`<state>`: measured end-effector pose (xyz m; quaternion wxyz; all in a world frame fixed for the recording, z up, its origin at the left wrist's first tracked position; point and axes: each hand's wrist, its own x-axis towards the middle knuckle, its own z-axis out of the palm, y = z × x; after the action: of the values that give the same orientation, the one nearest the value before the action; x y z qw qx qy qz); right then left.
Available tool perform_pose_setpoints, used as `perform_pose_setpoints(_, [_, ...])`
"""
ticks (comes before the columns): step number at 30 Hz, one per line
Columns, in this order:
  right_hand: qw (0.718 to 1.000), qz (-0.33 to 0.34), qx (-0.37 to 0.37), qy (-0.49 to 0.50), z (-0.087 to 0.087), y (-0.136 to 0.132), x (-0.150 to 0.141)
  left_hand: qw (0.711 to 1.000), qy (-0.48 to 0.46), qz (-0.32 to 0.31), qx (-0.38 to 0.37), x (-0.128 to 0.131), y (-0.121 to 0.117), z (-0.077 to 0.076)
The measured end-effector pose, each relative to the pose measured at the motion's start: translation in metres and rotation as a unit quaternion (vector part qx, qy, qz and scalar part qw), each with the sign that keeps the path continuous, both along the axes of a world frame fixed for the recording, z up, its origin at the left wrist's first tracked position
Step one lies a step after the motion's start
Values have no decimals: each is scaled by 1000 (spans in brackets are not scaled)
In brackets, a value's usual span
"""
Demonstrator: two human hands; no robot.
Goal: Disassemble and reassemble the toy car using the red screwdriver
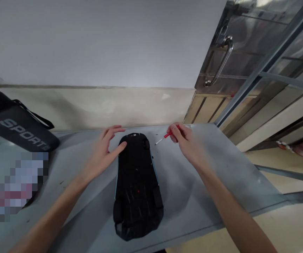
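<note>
A toy car (137, 168) lies upside down on the table, its black underside and wheels facing up and a thin blue edge showing along its sides. My left hand (109, 147) is at its far left end, fingers spread, with the thumb over the underside near a wheel. To the right of the car, my right hand (180, 135) pinches a small screwdriver (168, 134) by its red handle. The metal shaft points left and down toward the table, with its tip apart from the car. A tiny dark piece lies on the table near the tip.
A dark bottle or case marked SPORTS (21, 123) leans at the left, beside a blurred-out item (21, 186). The grey table (93, 218) meets a wall behind. To the right are a metal frame (262, 70) and a metal door with a handle (222, 65).
</note>
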<state>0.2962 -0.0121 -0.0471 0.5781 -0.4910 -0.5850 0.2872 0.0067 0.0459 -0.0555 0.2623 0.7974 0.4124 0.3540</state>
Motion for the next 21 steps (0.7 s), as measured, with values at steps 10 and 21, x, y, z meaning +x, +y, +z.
perform_pose_setpoints(10, [988,64,12,-136,-1,-28,-27,959,-86,-59,-263,-9,-12,-39])
perform_pose_setpoints(21, [971,48,31,-234,-1,-34,-30,957,-93,-63,-266,-9,-12,-40])
